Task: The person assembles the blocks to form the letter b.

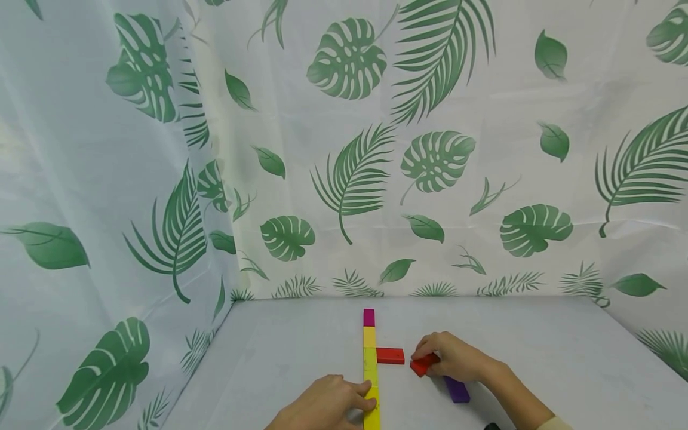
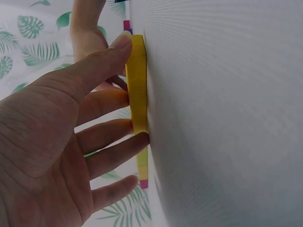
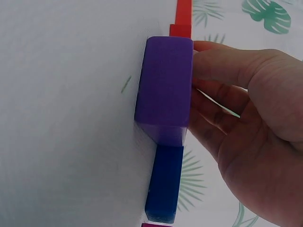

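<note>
A row of wooden blocks runs away from me in the head view. Two long yellow blocks [image 1: 370, 361] are followed by a shorter pale yellow one [image 1: 369, 337] and a magenta one [image 1: 368, 317] at the far end. My left hand [image 1: 328, 406] touches the nearer yellow block [image 2: 137, 80] from the left, thumb and fingertips on it, fingers mostly straight. Sticking out rightward from the row is a flat red block [image 1: 390, 356]. My right hand [image 1: 457, 356] pinches another red block [image 1: 423, 365], its far part hidden by the fingers.
Beneath my right wrist lies a purple block [image 1: 457, 391], partly covered. The right wrist view also has a blue block [image 3: 164, 184] and the edge of a magenta one [image 3: 156, 225]. A leaf-patterned curtain [image 1: 365, 239] borders the white table [image 1: 269, 340]. A dark object [image 1: 491, 426] peeks in below.
</note>
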`<move>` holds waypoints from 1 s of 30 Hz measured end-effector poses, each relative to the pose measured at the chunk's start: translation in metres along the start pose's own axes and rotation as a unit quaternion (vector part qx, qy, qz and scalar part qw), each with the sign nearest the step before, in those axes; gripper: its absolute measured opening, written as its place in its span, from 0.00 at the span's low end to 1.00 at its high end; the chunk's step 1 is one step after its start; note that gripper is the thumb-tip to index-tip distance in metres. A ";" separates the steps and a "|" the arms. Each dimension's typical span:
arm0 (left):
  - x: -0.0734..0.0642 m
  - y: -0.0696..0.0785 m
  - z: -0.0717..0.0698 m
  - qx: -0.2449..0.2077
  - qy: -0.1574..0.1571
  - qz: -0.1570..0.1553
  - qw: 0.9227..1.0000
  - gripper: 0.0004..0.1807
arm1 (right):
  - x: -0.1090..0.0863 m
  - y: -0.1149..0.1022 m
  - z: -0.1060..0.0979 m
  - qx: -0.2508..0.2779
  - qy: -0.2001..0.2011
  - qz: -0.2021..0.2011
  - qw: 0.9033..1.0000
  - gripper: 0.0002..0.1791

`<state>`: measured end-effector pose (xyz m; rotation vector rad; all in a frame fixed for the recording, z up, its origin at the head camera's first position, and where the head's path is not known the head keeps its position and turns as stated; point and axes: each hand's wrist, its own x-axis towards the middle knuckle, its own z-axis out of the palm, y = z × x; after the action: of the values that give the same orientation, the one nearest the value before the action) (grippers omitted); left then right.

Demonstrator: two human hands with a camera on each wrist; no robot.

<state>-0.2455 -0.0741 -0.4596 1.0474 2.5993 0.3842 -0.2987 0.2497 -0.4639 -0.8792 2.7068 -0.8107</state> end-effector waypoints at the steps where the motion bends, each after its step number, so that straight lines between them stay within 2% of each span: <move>1: 0.000 0.000 0.000 0.000 0.000 -0.001 1.000 0.26 | 0.000 0.000 0.000 -0.002 0.000 0.002 1.000 0.17; 11: 0.000 0.001 0.000 0.004 0.002 0.003 1.000 0.26 | 0.001 -0.001 0.000 -0.015 0.006 0.009 1.000 0.18; 20: -0.001 -0.001 0.000 0.021 0.012 0.023 0.999 0.26 | 0.002 0.000 0.003 -0.036 0.031 -0.010 0.999 0.18; 30: 0.002 -0.002 0.002 0.017 0.007 0.019 1.000 0.26 | 0.005 0.000 0.006 -0.023 0.032 0.032 0.999 0.20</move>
<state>-0.2473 -0.0743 -0.4623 1.1103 2.6099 0.3593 -0.3012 0.2442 -0.4693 -0.7846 2.8037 -0.7805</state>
